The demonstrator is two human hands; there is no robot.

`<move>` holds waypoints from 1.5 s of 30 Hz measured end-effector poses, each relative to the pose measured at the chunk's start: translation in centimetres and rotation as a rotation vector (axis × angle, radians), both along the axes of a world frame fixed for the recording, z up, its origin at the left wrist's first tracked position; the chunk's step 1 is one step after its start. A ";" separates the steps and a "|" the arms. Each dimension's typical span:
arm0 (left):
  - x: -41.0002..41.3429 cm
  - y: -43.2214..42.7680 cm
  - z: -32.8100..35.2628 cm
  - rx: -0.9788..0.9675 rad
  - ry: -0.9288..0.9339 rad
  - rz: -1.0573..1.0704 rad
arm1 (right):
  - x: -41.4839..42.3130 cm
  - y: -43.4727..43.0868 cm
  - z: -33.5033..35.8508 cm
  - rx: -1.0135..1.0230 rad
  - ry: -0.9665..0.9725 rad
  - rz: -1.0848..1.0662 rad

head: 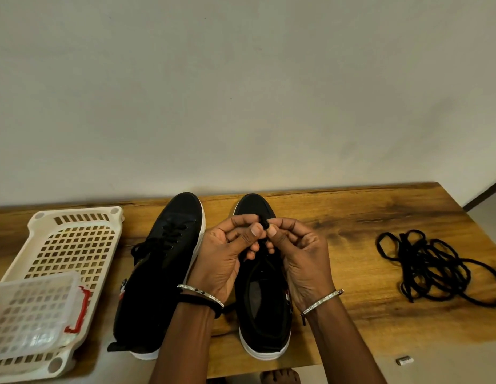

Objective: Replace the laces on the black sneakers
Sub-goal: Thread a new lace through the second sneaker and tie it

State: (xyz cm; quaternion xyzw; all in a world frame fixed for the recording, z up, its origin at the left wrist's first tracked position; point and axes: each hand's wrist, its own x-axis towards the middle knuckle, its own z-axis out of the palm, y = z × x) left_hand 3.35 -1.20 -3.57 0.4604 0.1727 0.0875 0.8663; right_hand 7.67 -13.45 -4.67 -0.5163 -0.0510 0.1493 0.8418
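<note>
at risk from here: losing the lace end [265,223] out of the pinch while hunting for an eyelet, since half hidden behind both thumbs; skipping or doubling an eyelet on the right sneaker [265,309], hard to check with black on black; dragging that sneaker toward the near desk [338,217] edge with a hard tug, with neither hand seen steadying it. also a chance of confusion with the loose lace pile [429,267] lying well apart to the right, if reached for without looking

left hand [222,261]: fingers [253,231] curled in, thumb and forefinger pinching the lace end. right hand [305,259]: fingers [272,231] curled likewise, nipping the same lace just beside the left thumb. both raised over the forepart of the right sneaker, toe toward the wall. left sneaker [163,259] just beside, already laced by the look of it. white basket [75,239] off at the far left
</note>
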 end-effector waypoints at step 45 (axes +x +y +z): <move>-0.8 0.0 -1.5 1.639 -0.217 0.132 | 0.7 0.3 0.5 0.069 0.211 -0.032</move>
